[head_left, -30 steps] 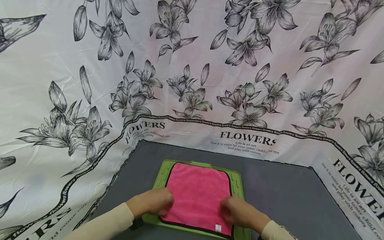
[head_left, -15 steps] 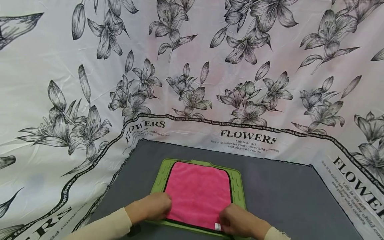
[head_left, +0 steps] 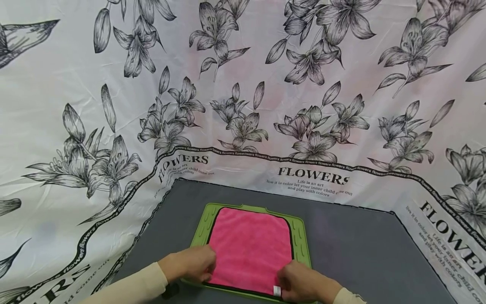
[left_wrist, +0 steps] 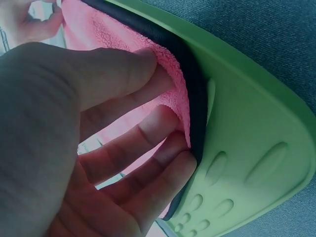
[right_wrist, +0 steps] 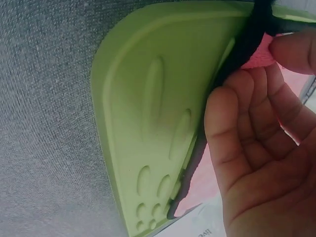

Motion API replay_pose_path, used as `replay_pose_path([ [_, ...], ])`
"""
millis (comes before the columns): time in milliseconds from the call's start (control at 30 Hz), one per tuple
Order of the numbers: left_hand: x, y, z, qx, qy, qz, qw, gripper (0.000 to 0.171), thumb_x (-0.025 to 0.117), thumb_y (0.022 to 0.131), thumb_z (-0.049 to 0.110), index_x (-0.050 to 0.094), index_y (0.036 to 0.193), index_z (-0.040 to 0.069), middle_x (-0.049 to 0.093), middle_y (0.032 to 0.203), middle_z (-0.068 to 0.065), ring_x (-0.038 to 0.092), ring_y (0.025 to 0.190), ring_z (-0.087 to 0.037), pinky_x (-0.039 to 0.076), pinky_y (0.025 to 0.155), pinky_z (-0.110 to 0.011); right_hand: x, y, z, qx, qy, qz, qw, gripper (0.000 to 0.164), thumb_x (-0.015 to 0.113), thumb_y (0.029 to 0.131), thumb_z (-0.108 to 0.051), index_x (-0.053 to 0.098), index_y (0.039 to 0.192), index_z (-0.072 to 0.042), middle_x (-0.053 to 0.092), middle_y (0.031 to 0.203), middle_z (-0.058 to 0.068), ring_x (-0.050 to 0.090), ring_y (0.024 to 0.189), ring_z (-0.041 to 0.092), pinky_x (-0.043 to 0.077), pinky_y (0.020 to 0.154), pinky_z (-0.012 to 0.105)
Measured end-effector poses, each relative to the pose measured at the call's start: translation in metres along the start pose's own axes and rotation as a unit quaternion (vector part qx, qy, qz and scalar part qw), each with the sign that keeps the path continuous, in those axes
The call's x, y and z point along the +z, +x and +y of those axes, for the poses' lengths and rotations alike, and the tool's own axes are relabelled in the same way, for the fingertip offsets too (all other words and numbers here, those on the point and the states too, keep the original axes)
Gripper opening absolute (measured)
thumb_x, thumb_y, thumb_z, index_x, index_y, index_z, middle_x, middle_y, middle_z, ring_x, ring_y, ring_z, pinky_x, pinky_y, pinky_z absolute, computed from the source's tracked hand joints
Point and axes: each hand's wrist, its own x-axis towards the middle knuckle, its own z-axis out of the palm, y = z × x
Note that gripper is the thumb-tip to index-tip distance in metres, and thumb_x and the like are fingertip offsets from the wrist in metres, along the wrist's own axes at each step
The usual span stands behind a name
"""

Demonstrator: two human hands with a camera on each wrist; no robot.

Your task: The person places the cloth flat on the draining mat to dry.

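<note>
A pink cloth (head_left: 248,249) with black edging and a small white tag (head_left: 277,291) lies over a green board (head_left: 301,236) with raised oval bumps. My left hand (head_left: 193,262) is at the cloth's near left corner. In the left wrist view its thumb and forefinger pinch the pink fabric (left_wrist: 113,29), lifting it a little, while the other fingers curl beneath. At the near right corner, beside the tag, my right hand (head_left: 305,280) pinches the cloth between thumb and fingers. The right wrist view shows the black edging (right_wrist: 197,153) raised off the board at those fingers.
The board rests on a grey table surface (head_left: 353,249) that extends to both sides. White fabric with black flower prints and lettering (head_left: 243,105) hangs behind and along the sides. A small dark object (head_left: 171,291) shows under the left wrist.
Both hands have shifted to the cloth's near corners and taken hold there. The right hand came nearer, down to the white tag; the left moved only slightly.
</note>
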Motion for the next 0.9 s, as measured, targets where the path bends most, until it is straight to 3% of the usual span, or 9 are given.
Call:
replay_pose_path([
  [233, -0.001, 0.001, -0.005, -0.01, -0.016, -0.011, 0.9998, 0.013, 0.08, 0.083, 0.021, 0.075, 0.071, 0.022, 0.06, 0.062, 0.019, 0.051, 0.055, 0.008, 0.044, 0.051, -0.012, -0.004, 0.001, 0.003, -0.016, 0.02, -0.021, 0.999, 0.019, 0.07, 0.091, -0.025, 0.064, 0.073, -0.024, 0.053, 0.064, -0.022, 0.046, 0.055, -0.01, 0.041, 0.049, 0.009],
  [433, -0.011, 0.003, -0.008, 0.016, -0.019, -0.027, 0.9993, 0.004, 0.082, 0.08, 0.021, 0.078, 0.081, 0.019, 0.066, 0.071, 0.018, 0.055, 0.063, 0.009, 0.047, 0.058, -0.011, -0.017, 0.002, 0.004, -0.048, 0.021, -0.032, 0.998, 0.01, 0.072, 0.087, -0.016, 0.069, 0.08, -0.021, 0.06, 0.069, -0.021, 0.051, 0.061, -0.013, 0.043, 0.054, 0.007],
  [633, -0.026, 0.008, -0.015, 0.014, -0.02, -0.029, 0.9993, 0.011, 0.084, 0.08, 0.02, 0.08, 0.091, 0.017, 0.07, 0.08, 0.015, 0.059, 0.07, 0.006, 0.049, 0.063, -0.013, -0.037, 0.005, 0.014, -0.046, -0.012, 0.004, 0.999, 0.012, 0.074, 0.084, -0.006, 0.075, 0.086, -0.019, 0.066, 0.076, -0.017, 0.056, 0.068, -0.009, 0.046, 0.061, 0.008],
  [900, -0.049, 0.021, -0.031, -0.032, -0.002, -0.004, 0.9995, 0.022, 0.082, 0.084, 0.018, 0.079, 0.105, 0.013, 0.076, 0.1, 0.002, 0.071, 0.091, -0.01, 0.057, 0.073, -0.023, -0.063, 0.015, 0.035, 0.004, -0.048, 0.067, 0.997, 0.01, 0.075, 0.086, -0.006, 0.078, 0.09, -0.014, 0.074, 0.082, -0.004, 0.061, 0.071, -0.003, 0.053, 0.063, 0.02],
])
